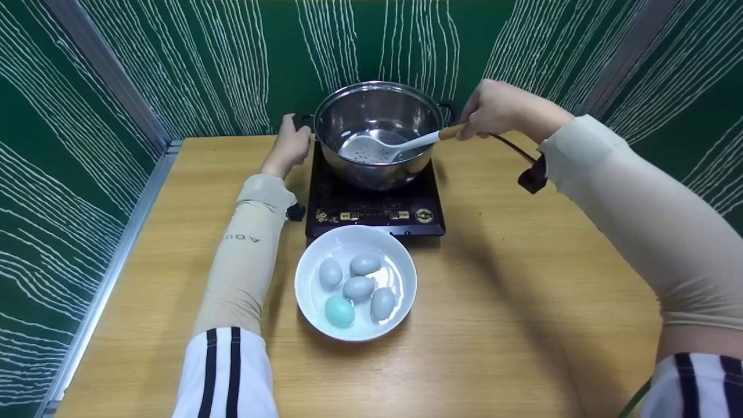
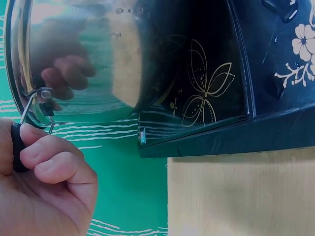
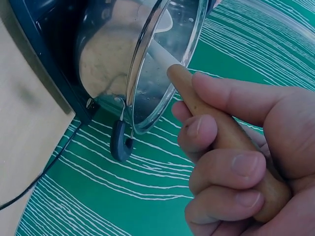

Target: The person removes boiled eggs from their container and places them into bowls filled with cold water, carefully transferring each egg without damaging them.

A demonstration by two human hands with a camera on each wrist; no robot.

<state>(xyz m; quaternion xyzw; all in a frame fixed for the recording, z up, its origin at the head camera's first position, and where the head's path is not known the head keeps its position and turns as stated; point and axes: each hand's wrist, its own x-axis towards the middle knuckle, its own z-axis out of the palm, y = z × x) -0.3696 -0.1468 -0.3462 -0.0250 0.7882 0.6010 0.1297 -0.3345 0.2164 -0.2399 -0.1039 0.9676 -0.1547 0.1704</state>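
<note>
A steel pot (image 1: 377, 174) stands on a black induction cooker (image 1: 374, 217). My left hand (image 1: 288, 145) grips the pot's left handle; in the left wrist view the fingers curl round that black handle (image 2: 17, 147). My right hand (image 1: 493, 110) holds a white slotted ladle (image 1: 371, 150) by its wooden handle (image 3: 221, 123), fingers wrapped round it. The ladle's perforated head is inside the pot's opening, tilted down to the left. In front of the cooker sits a white bowl (image 1: 307, 290) with several pale grey-blue eggs (image 1: 359, 288) and one turquoise egg (image 1: 339, 312).
A wooden table (image 1: 511, 278) carries everything. Green panels with white wavy lines (image 1: 226, 64) stand close behind the pot and along both sides. A black cord (image 3: 44, 172) runs from the cooker. The pot's right handle (image 3: 120, 142) hangs free of any hand.
</note>
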